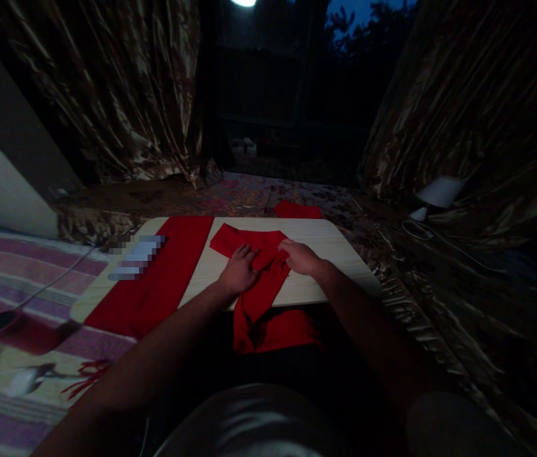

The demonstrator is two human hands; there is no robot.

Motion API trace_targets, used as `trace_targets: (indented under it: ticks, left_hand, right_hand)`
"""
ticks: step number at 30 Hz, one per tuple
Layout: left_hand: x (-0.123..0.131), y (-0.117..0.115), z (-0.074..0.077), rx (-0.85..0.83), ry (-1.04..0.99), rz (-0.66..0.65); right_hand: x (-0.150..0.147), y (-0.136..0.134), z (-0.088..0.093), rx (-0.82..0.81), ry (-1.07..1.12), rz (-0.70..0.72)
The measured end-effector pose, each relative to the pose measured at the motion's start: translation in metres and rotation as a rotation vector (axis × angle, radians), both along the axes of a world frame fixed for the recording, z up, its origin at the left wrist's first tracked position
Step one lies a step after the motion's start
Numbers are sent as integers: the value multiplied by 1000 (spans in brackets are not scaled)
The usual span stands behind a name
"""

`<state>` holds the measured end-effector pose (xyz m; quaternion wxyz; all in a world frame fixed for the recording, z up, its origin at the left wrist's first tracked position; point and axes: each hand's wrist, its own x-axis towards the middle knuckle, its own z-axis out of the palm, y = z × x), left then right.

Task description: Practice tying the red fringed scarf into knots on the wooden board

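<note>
A red cloth (pixel 233 241) lies folded and bunched on a small pale wooden table (pixel 344 263), and part of it hangs over the near edge towards my lap. Flat on the cloth's left side rests my left hand (pixel 238 271), its fingers stretched forward. At the right side, my right hand (pixel 301 258) has its fingers closed on a gathered edge of the same cloth. Left of both hands, a wide red fabric strip (pixel 159 279) runs across the table from the far edge to the near one. The fingertips of my right hand are partly hidden by folds.
Another red fabric piece (pixel 297 209) shows past the table's far edge. A blurred-out flat item (pixel 138 257) lies at the table's left. On the striped bedding are a dark red cup-like object (pixel 25 333) and a white plug (pixel 25 381). A white lamp (pixel 440 192) stands right, before curtains.
</note>
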<state>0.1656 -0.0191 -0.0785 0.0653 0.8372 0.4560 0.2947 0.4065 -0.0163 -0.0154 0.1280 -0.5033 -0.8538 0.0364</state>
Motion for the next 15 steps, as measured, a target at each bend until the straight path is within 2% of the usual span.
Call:
trace_targets:
  ticks: [2,4,8,12,15]
  left_hand:
    - [-2,0,0,-12,-23,34]
    - [-4,-1,2,-17,-33,43]
    - [-4,-3,7,21,-5,-10]
    - [-5,-10,16,47,-24,-131]
    - [-7,-19,22,-17,-113,-155]
  right_hand:
    - [2,11,2,-15,150,-63]
    - [3,26,7,-16,306,-190]
    - [-5,54,25,96,504,-388]
    - [-29,56,37,127,453,-509]
    - [-50,42,27,39,370,-447]
